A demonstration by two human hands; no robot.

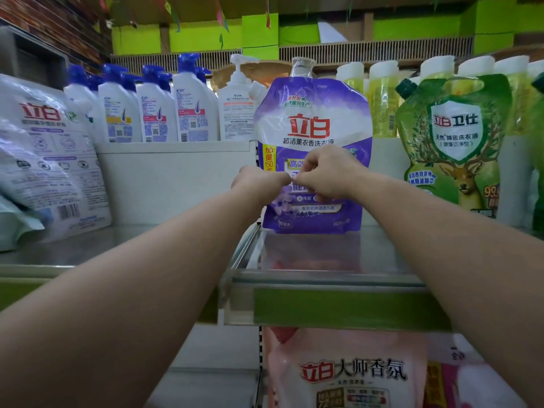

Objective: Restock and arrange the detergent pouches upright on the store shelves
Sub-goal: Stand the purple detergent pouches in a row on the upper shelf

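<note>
A purple and white detergent pouch (313,128) stands upright on the metal shelf (323,254), its spout at the top. Both my arms reach forward to its middle. My left hand (259,181) and my right hand (323,175) have curled fingers and meet in front of the pouch's face, where they pinch it. Their fingertips are hidden behind the knuckles. To the right, a green pouch (453,142) stands upright. At the far left, a white pouch (47,160) leans back-side out. On the shelf below lies a pink pouch (347,369).
White shampoo bottles with blue pumps (153,107) and yellow-green bottles (379,98) line the raised back tier. A wire divider (244,245) runs along the left of the purple pouch. The shelf's front rail carries a green price strip (338,307).
</note>
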